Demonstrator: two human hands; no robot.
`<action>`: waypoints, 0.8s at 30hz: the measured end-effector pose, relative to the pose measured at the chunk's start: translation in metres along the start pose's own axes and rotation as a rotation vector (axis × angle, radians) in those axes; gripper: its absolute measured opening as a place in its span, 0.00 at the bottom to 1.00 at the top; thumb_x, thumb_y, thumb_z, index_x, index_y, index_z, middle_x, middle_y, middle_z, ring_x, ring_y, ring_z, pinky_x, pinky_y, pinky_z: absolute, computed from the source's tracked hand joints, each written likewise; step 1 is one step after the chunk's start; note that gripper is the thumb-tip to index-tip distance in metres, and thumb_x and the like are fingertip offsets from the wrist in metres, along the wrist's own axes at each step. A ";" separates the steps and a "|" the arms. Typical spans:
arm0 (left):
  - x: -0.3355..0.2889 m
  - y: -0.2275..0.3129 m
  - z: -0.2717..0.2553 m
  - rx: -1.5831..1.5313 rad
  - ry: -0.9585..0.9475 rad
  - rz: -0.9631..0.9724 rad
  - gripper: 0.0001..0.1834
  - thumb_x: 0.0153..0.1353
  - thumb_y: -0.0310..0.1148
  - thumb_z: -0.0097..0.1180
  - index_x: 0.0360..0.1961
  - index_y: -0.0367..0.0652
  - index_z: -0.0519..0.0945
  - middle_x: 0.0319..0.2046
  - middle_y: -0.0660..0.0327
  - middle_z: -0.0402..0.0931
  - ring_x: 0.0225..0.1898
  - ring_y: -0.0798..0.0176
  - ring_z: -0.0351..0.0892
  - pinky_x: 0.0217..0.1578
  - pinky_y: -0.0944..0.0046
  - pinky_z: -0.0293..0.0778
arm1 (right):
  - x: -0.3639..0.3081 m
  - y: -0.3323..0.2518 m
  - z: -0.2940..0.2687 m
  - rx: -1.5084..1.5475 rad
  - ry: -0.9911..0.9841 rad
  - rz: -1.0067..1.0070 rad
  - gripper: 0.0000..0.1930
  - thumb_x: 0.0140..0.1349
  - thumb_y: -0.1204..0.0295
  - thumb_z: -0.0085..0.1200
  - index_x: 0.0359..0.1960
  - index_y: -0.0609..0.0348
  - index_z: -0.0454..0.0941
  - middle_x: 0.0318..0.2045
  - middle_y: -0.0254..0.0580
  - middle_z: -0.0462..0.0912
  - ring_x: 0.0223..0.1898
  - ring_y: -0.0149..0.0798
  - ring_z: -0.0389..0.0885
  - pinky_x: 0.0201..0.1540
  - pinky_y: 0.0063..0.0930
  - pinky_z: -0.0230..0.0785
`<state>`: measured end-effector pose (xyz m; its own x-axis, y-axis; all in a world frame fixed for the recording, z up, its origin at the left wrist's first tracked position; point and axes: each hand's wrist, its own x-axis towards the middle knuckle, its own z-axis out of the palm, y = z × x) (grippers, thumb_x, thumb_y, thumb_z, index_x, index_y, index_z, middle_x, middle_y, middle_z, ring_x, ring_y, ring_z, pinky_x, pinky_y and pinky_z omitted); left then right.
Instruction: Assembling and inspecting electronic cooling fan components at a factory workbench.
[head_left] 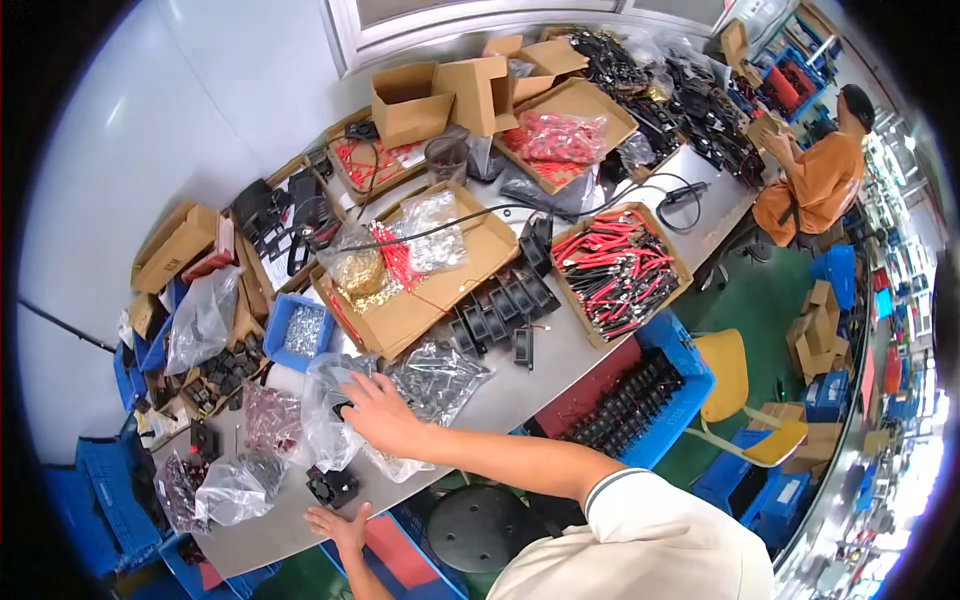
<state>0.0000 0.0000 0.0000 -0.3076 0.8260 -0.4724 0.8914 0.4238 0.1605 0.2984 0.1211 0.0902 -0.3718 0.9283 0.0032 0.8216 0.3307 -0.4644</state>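
Clear plastic bags [335, 420] of small parts lie bunched at the near edge of the desk [520, 380], and our right hand [380, 412] rests on top of them, fingers spread flat and closed on nothing. We judge these bags light but slack and slippery: the film will crumple and the contents slide to one end, so they are best taken by a gathered fold at the neck or scooped from beneath. A small black part shows just under the fingertips, between two of the bags. Our left hand [338, 525] sits at the near edge, palm down, fingers loosely curled on the rim, holding nothing. A black square fan [332, 487] lies between the two hands, apart from both.

Further left lie a bag of dark red pieces [272, 418] and another crumpled clear bag [232, 487]. Just beyond the right hand is a bag of dark hardware [437, 378], then a row of black fans [505, 305] and a blue bin of screws [300, 330]. Open cardboard boxes crowd the middle, one with red and black cables [618, 268]. At the far right corner a person in orange [815, 180] sits working.
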 end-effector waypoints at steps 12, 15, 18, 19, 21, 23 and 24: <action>-0.016 0.001 0.015 -0.025 -0.028 -0.006 0.80 0.39 0.70 0.67 0.68 0.23 0.29 0.71 0.32 0.21 0.73 0.39 0.13 0.69 0.40 0.19 | -0.135 0.008 -0.010 0.296 0.510 0.122 0.27 0.54 0.74 0.56 0.59 0.61 0.70 0.65 0.59 0.62 0.64 0.57 0.63 0.65 0.54 0.55; -0.013 0.018 0.020 0.001 -0.060 0.004 0.80 0.39 0.71 0.66 0.68 0.21 0.29 0.71 0.32 0.22 0.73 0.39 0.13 0.69 0.40 0.18 | -0.184 0.030 -0.004 0.264 0.414 0.246 0.28 0.54 0.72 0.57 0.59 0.61 0.69 0.63 0.61 0.63 0.63 0.59 0.64 0.63 0.53 0.57; -0.016 -0.011 0.009 0.008 -0.049 -0.005 0.81 0.37 0.75 0.63 0.68 0.21 0.31 0.71 0.31 0.24 0.73 0.36 0.15 0.68 0.38 0.19 | -0.200 0.031 0.010 0.061 0.276 0.462 0.29 0.52 0.65 0.61 0.57 0.62 0.71 0.61 0.62 0.66 0.63 0.61 0.63 0.62 0.52 0.59; -0.014 -0.027 0.005 0.005 -0.043 -0.016 0.82 0.35 0.76 0.62 0.68 0.20 0.33 0.70 0.29 0.24 0.73 0.34 0.17 0.68 0.36 0.20 | -0.199 0.028 0.013 0.036 0.200 0.468 0.30 0.52 0.63 0.62 0.57 0.62 0.72 0.60 0.63 0.67 0.64 0.62 0.63 0.62 0.53 0.59; -0.027 -0.030 0.006 -0.058 0.011 -0.034 0.81 0.36 0.79 0.58 0.69 0.20 0.35 0.70 0.30 0.24 0.72 0.32 0.19 0.68 0.36 0.21 | -0.199 0.021 0.021 -0.069 0.147 0.406 0.33 0.52 0.59 0.63 0.58 0.63 0.72 0.61 0.65 0.67 0.65 0.61 0.61 0.61 0.53 0.59; -0.010 -0.017 0.029 0.015 0.005 -0.011 0.78 0.37 0.78 0.59 0.71 0.26 0.37 0.72 0.36 0.25 0.73 0.36 0.21 0.70 0.40 0.25 | -0.208 0.022 0.030 -0.197 0.029 0.446 0.33 0.53 0.58 0.63 0.59 0.62 0.72 0.63 0.63 0.65 0.67 0.62 0.58 0.65 0.54 0.55; -0.012 -0.024 0.042 -0.046 0.114 -0.007 0.75 0.38 0.75 0.61 0.72 0.31 0.39 0.73 0.38 0.27 0.74 0.37 0.23 0.71 0.40 0.31 | -0.208 0.021 0.031 -0.141 -0.010 0.459 0.35 0.53 0.57 0.63 0.62 0.63 0.70 0.64 0.63 0.64 0.68 0.62 0.56 0.68 0.53 0.52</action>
<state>-0.0035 -0.0352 -0.0343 -0.3517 0.8589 -0.3722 0.8737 0.4439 0.1988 0.3800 -0.0703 0.0523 0.0395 0.9824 -0.1825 0.9523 -0.0923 -0.2908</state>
